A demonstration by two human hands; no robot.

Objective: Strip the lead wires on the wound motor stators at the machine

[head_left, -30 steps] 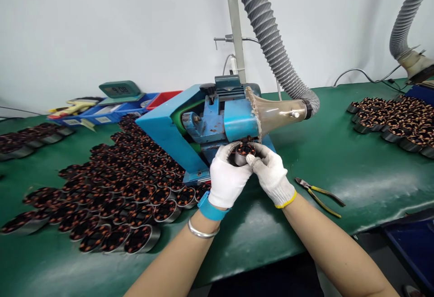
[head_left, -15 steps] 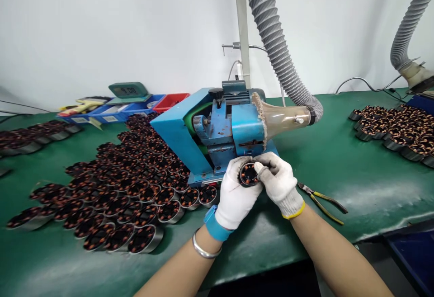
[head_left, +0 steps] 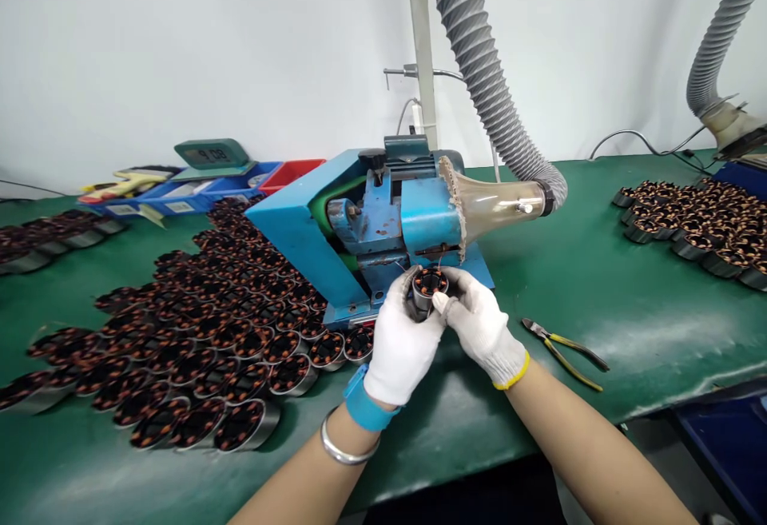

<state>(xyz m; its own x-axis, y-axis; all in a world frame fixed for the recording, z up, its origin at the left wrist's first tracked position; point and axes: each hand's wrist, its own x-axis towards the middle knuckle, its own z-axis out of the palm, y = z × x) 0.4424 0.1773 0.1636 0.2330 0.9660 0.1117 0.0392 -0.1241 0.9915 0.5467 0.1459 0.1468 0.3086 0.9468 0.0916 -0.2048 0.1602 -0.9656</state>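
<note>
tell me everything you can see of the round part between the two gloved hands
The round part is a short cylinder with a grey, metal-looking outer wall. Inside its rim are black pieces with copper-orange spots in a ring around a dark middle. Its open face points up, tipped somewhat toward the camera. The left hand and right hand hold it from either side, just in front of the blue machine.

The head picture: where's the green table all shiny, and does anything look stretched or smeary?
Head view: pale glare on the table at its right front and lower left; head view: a bright glint on the funnel; head view: the far-left parts look stretched and soft, the pliers and held part clearer.
</note>
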